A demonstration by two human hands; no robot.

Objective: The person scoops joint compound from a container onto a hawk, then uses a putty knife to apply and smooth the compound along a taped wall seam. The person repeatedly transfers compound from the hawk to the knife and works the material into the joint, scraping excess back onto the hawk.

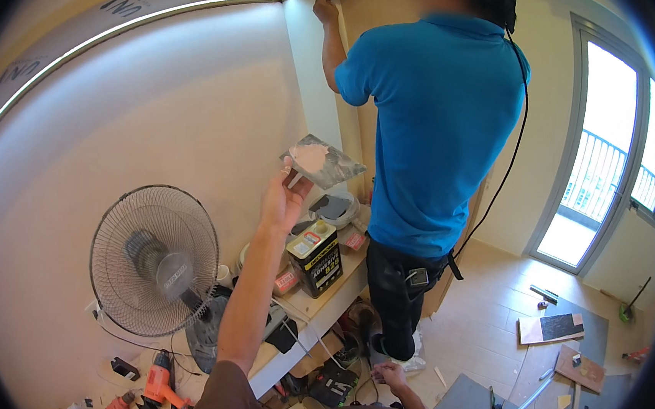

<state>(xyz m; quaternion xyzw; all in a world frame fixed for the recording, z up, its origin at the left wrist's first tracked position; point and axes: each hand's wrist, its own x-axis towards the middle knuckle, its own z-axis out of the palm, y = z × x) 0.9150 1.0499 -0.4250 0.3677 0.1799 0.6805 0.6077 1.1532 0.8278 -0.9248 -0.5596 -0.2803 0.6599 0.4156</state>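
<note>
My left hand point(288, 201), raised in front of me, grips a flat grey plate point(339, 168) from below. A patch of pale pinkish paste point(310, 157) is spread on the plate's left part. Low in the view, my right hand point(389, 374) hangs near the co-worker's lower leg with its fingers curled in. What it holds, if anything, is too small to make out. Beneath my left forearm, a black and yellow rectangular can point(315, 259) stands on a wooden ledge point(300, 304), beside a tub point(335, 207) with a dark grey thing on top.
A co-worker in a blue shirt point(445, 129) stands close ahead, one hand point(326, 10) raised to the lit shelf edge. A round fan point(155, 262) is at left, above an orange drill point(162, 380). Boards point(551, 328) and strips lie on the right floor near a glass door point(590, 148).
</note>
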